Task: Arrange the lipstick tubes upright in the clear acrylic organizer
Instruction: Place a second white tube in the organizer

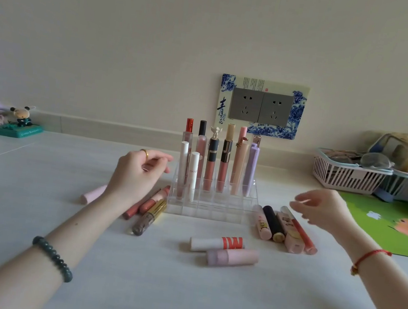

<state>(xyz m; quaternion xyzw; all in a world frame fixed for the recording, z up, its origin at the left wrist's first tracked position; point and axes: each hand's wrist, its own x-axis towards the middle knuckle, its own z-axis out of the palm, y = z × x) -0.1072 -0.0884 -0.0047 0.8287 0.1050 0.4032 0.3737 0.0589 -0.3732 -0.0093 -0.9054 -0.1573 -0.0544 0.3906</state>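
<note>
A clear acrylic organizer (208, 208) stands at the table's middle with several lipstick tubes upright in its back rows, among them a white tube (192, 176) and a lilac tube (250, 172). My left hand (139, 173) hovers just left of the organizer, fingers loosely curled, holding nothing. Under it lie several tubes, one gold-capped (149, 217) and a pale pink one (92, 194). My right hand (321, 209) hangs empty above a cluster of lying tubes (284, 230) right of the organizer. A white-and-red tube (216, 243) and a pink tube (232, 258) lie in front.
A pink plastic basket (345, 175) with glasses sits at the back right beside a green mat (396, 225). Small figurines (21, 121) stand at the back left. A wall socket panel (261, 107) is behind the organizer.
</note>
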